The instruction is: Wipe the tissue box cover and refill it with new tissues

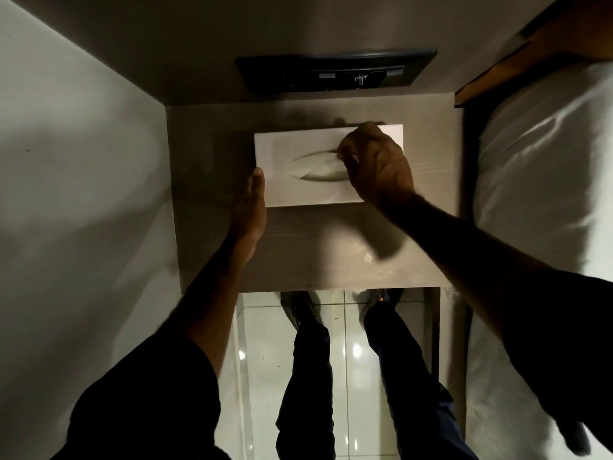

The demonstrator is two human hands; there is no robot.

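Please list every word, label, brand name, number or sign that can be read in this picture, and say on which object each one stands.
No text can be read.
Black wall panel: two small pale labels, too small and blurred to read.
White tissue box cover: plain, no print visible.
Bedside table: no print visible.

Right hand (376, 167) covered the right end of the tissue box cover (285, 154) and the slot's right tip; fingertips hidden, grip on tissue (320, 167) unclear. Shoes partly hidden under nightstand (298, 247) edge. Pillow (544, 180) cut off at right.
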